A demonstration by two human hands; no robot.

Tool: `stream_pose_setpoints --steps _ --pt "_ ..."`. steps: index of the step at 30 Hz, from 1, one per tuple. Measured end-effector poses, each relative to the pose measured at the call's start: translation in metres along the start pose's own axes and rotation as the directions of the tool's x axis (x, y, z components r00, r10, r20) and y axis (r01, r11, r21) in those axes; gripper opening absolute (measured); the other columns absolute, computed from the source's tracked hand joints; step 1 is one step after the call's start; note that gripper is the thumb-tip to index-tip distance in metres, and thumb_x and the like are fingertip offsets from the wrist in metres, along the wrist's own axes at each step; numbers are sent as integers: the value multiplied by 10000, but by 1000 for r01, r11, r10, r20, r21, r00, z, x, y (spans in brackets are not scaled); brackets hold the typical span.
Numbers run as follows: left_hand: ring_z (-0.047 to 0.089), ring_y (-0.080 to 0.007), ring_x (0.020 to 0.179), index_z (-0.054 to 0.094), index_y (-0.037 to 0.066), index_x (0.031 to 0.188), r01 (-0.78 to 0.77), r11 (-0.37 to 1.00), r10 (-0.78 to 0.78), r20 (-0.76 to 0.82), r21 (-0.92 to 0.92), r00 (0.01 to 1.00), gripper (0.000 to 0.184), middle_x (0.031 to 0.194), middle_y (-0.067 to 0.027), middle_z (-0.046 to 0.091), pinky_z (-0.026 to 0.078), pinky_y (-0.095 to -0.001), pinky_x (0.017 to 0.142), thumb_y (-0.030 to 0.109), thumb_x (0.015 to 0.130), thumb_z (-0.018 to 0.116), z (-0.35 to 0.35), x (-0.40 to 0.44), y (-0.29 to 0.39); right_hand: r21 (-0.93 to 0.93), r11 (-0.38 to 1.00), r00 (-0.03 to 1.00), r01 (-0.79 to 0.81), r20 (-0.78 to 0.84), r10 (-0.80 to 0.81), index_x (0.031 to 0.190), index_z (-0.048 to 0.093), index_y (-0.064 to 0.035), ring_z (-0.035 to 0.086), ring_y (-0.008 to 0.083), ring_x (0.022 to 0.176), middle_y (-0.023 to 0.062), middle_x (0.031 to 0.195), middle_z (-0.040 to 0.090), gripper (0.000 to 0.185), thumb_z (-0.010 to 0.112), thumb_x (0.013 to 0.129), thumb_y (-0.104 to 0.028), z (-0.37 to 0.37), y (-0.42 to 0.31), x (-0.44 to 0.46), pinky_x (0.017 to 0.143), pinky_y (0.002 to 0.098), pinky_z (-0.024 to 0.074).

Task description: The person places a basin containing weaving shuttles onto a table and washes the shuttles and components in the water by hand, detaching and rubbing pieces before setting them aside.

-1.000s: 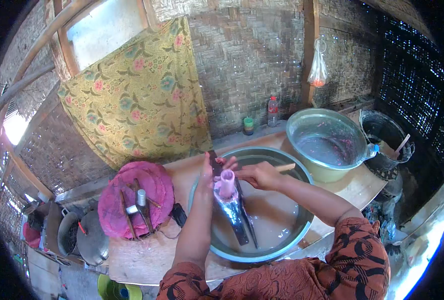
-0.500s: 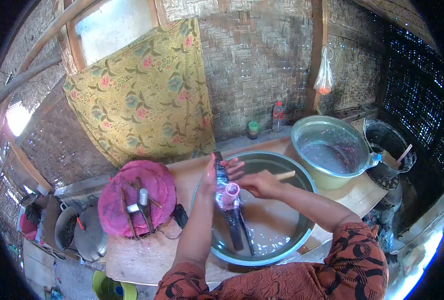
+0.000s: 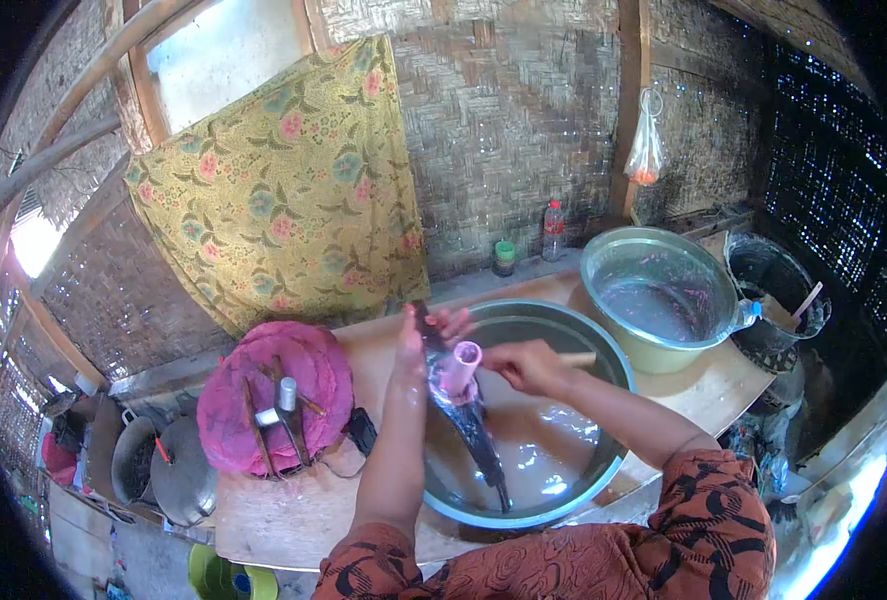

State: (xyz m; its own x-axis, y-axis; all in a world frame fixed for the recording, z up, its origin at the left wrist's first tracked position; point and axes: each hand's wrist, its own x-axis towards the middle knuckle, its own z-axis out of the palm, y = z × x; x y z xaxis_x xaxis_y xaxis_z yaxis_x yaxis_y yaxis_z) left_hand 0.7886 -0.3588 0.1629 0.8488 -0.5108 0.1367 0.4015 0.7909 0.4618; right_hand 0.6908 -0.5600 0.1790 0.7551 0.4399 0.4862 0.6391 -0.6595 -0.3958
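Observation:
My left hand (image 3: 416, 350) supports a dark wooden press (image 3: 476, 440) by its upper end, the bar lying against the palm with some fingers extended beyond it. A pink tube (image 3: 459, 370) stands out from the middle of the press, and its round mouth faces up. The press slants over a large green basin (image 3: 619, 470) of cloudy water. Just right of the tube is my right hand (image 3: 529, 368), its fingers curled together; what they grip, if anything, cannot be made out. A pale wooden stick (image 3: 577, 359) shows behind that hand.
Left of the basin, two more wooden tools (image 3: 289, 410) with white tubes lie on stacked pink round trays (image 3: 232, 425). A second basin (image 3: 604, 290) with pink residue and a dark bucket (image 3: 814, 315) stand to the right. Bottles (image 3: 553, 230) line the wall ledge.
The press has turned in my left hand, its lower end swinging right and the tube tilting. My right hand has stayed close beside the tube.

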Motion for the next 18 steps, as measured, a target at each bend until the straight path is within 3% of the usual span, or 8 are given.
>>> stream_pose_setpoints --steps 1,3,4,7,8,13,14,18 --pt "563 -286 1000 498 90 671 -1 1000 1 5 4 1000 508 751 -61 574 379 -498 942 557 854 422 -6 3 8 33 996 996 -84 27 83 1118 592 -295 628 274 779 75 959 636 319 565 816 -197 1 -4 -6 671 362 508" --pt "557 -152 612 442 121 656 155 918 -90 188 -365 978 521 580 11 472 446 -431 867 615 823 423 -28 8 17 140 989 999 -40 -13 42 1125 592 -275 630 283 793 96 964 634 325 555 820 -171 0 1 -5 699 354 509" --pt "347 -74 428 422 136 654 -43 980 18 -127 -196 992 530 502 55 327 462 -296 602 648 793 450 -21 10 17 155 986 997 -63 -28 68 1126 592 -256 628 292 794 106 958 634 315 552 825 -170 -4 2 0 697 359 506" --pt "319 -84 410 403 145 658 -101 962 92 -44 -255 995 521 498 48 313 327 -229 417 645 799 445 -30 6 24 127 972 980 -198 3 199 1112 600 -209 624 311 787 126 939 634 276 548 842 -183 10 5 -11 683 366 500" --pt "279 -92 388 378 151 658 -160 948 111 -185 -274 976 519 498 48 295 274 -229 361 646 807 431 -17 0 26 198 966 984 -168 -33 178 1108 601 -196 626 308 781 128 925 637 267 546 847 -185 15 7 -17 677 361 499" --pt "270 -108 380 354 158 682 -448 892 431 -401 54 809 521 502 38 294 264 -235 360 660 815 396 15 -6 25 465 878 979 -110 -102 177 1097 605 -140 637 254 809 127 966 637 254 550 854 -189 20 12 -27 715 330 490" --pt "272 -111 383 350 157 689 -473 872 479 -408 124 777 518 506 34 299 266 -238 361 656 821 390 18 -8 24 322 939 988 -120 -58 146 1078 614 -106 629 239 846 124 1004 630 245 549 857 -188 11 7 -28 751 318 480" --pt "271 -111 393 336 153 694 -611 752 652 -418 248 633 520 507 28 296 270 -244 371 653 831 375 33 -11 19 390 906 978 -163 -57 201 1086 599 -83 623 208 830 121 948 639 246 532 867 -171 12 13 -25 745 297 471"
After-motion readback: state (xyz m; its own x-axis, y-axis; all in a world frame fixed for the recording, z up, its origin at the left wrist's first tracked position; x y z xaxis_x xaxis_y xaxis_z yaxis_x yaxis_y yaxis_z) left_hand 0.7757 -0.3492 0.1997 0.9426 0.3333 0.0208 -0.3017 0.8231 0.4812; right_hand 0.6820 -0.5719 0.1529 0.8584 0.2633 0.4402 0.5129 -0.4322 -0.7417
